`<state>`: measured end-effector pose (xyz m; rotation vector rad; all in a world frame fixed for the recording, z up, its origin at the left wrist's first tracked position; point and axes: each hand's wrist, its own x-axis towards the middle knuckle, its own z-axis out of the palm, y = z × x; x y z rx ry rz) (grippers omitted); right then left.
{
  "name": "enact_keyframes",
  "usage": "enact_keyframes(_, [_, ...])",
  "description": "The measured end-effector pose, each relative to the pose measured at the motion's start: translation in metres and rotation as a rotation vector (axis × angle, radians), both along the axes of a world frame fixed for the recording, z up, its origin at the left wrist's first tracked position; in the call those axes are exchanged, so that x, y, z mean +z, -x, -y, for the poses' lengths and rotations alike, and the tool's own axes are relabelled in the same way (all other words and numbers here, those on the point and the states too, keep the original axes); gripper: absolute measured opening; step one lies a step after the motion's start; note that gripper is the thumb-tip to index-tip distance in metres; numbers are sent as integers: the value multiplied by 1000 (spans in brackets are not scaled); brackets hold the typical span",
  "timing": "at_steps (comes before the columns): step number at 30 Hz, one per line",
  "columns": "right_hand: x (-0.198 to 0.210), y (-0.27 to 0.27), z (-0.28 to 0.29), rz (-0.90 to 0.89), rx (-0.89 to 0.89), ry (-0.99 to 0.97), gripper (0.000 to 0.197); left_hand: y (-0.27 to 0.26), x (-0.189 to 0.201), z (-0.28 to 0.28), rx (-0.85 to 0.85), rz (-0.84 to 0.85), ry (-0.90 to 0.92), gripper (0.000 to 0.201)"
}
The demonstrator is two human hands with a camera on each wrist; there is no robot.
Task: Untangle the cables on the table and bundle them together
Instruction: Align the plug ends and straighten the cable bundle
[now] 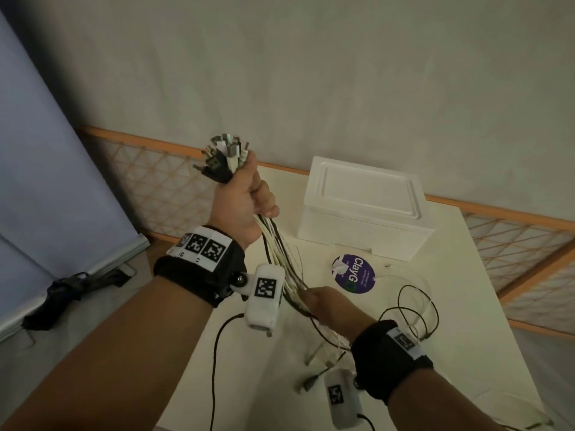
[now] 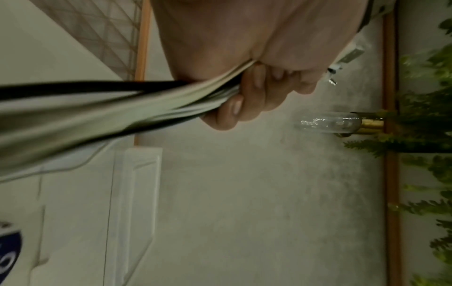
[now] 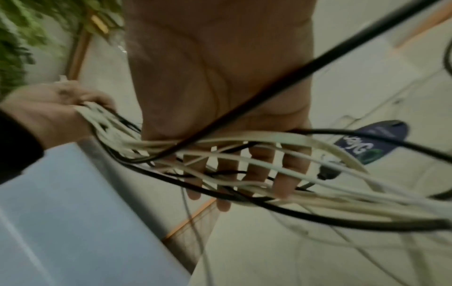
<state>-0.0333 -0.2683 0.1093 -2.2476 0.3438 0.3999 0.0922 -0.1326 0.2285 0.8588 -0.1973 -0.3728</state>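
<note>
The left hand (image 1: 245, 200) is up high, squeezing one thick bunch of cables (image 1: 280, 253) tight, with the plugs (image 1: 225, 158) poking out the top. There are too many cables to count. Lower and nearer, the right hand (image 1: 323, 306) has straight, spread fingers (image 3: 259, 170) combing through the hanging cables. On the table (image 1: 466, 306) sit one white box (image 1: 364, 213) and one purple sticker (image 1: 354, 275). Only the wrist views show green leaves (image 2: 428, 135).
</note>
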Motion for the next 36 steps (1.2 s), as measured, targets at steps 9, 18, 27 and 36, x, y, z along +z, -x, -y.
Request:
enact_keyframes(9, [-2, -15, 44, 70, -202, 290, 115, -7, -2, -10, 68, -72, 2, 60])
enact_keyframes(18, [-12, 8, 62, -23, -121, 438, 81, -25, -3, -29, 163, -81, 17, 55])
enact_keyframes(27, [-8, 33, 72, 317, -23, 471, 35, -38, -1, -55, 309, -185, 105, 52])
enact_keyframes(36, [-28, 37, 67, -7, 8, 483, 127, -37, -16, -53, 335, -232, 43, 55])
